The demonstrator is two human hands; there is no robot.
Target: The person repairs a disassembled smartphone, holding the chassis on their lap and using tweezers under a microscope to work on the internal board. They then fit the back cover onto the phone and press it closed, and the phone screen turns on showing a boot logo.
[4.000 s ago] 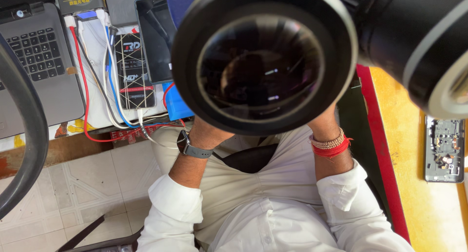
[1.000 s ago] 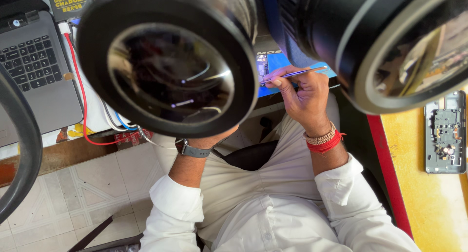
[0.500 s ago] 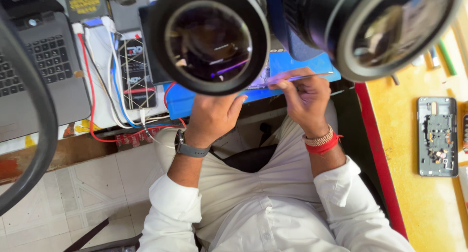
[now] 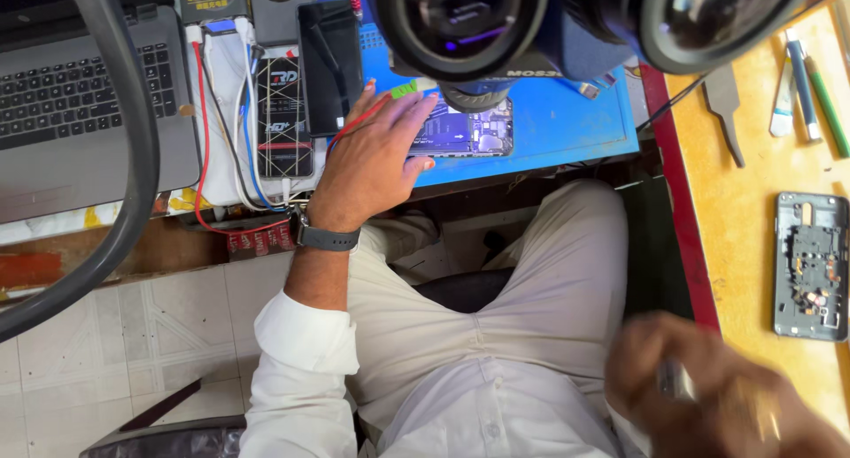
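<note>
I am looking down from the head camera, and the left hand (image 4: 376,161) is lying flat on the blue rubber work mat (image 4: 567,121), palm down. Its fingers (image 4: 416,112) are spread and released, gripping nothing, with the tips pressing on the left end of the opened phone with its bare circuit board showing (image 4: 469,130). That phone is lying flat on the mat, directly under the two large black eyepieces of the microscope (image 4: 531,15), which are filling the top of my view. A grey wristwatch (image 4: 328,236) is sitting on the left wrist, above a rolled white sleeve (image 4: 301,360).

The right hand (image 4: 708,392) is hanging low at the bottom right, close to the lens and blurred. It seems to be pinching something small and pale, but I cannot tell what that is or how firmly the fingers are closing.

Just left of the left hand, a dark slim phone (image 4: 329,68) and a black rectangular battery pack (image 4: 283,112) are lying side by side, with red and blue wires (image 4: 221,139) running past them. A grey laptop (image 4: 80,104) is sitting further left. On the yellow surface (image 4: 735,236) to the right, a grey phone frame (image 4: 810,263) is lying well apart from both hands.
</note>
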